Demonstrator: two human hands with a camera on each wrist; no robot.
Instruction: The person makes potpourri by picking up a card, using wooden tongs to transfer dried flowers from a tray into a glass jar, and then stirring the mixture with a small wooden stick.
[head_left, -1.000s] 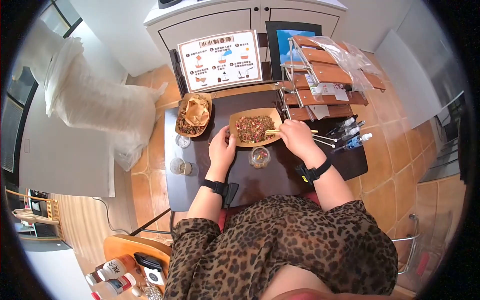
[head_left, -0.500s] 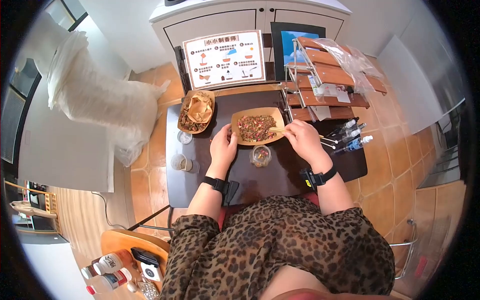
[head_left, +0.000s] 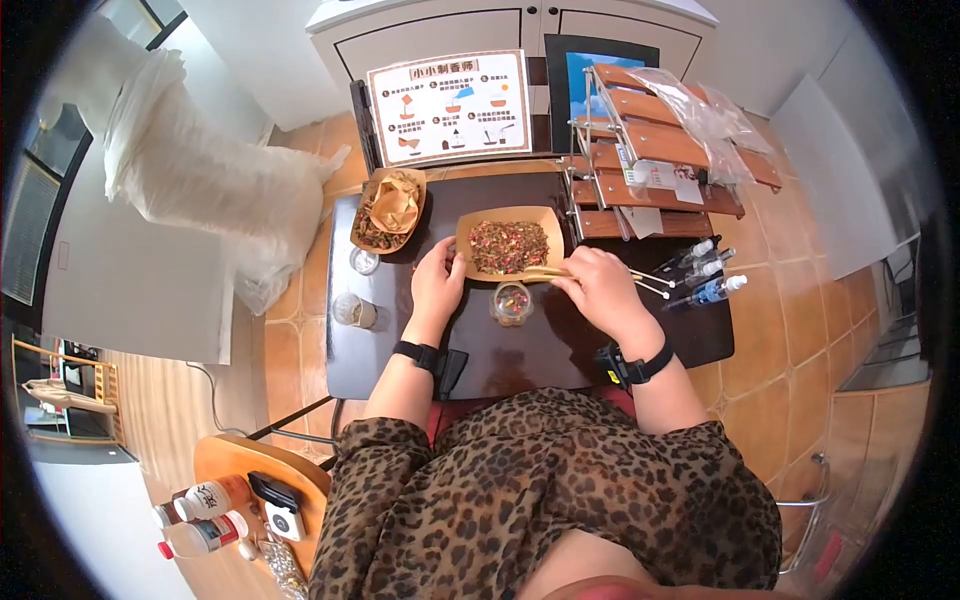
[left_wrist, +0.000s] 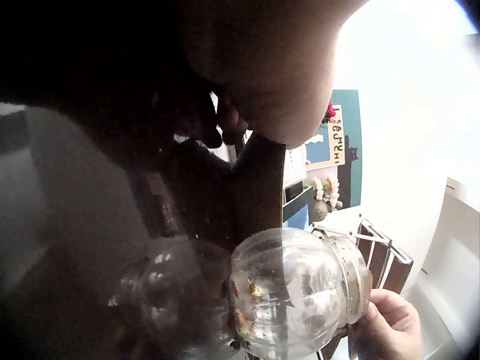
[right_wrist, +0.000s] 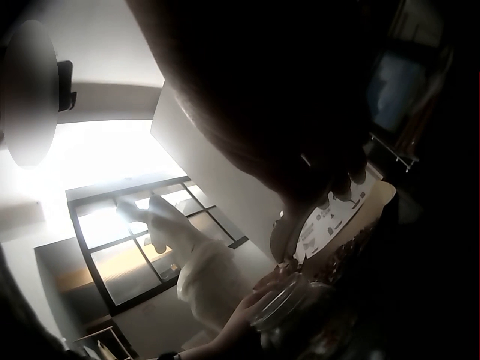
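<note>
A brown paper tray (head_left: 548,222) of dried petals and herb bits (head_left: 507,246) rests on the dark table. My left hand (head_left: 437,285) holds its left end, with the thumb on the near side. Between the thumb and fingers of my right hand (head_left: 605,290) is a slim pale wooden tool (head_left: 545,272) with a pronged end, lying over the tray's near right rim. Just in front of the tray stands a small clear ribbed jar (head_left: 511,303), a few colourful bits inside. The left wrist view shows this jar (left_wrist: 289,292) close up.
A second paper tray (head_left: 415,215) with dried bits and a crumpled paper sits at the back left, near a clear lid (head_left: 364,261) and clear cup (head_left: 354,310). Spray bottles (head_left: 715,290) and white-tipped sticks (head_left: 652,284) lie right, below a wooden rack (head_left: 650,145). A picture sign (head_left: 450,105) stands behind.
The wooden tool has shifted from over the dried bits toward the tray's near right rim, the right hand moving slightly nearer the body. The left hand stays at the tray's left end.
</note>
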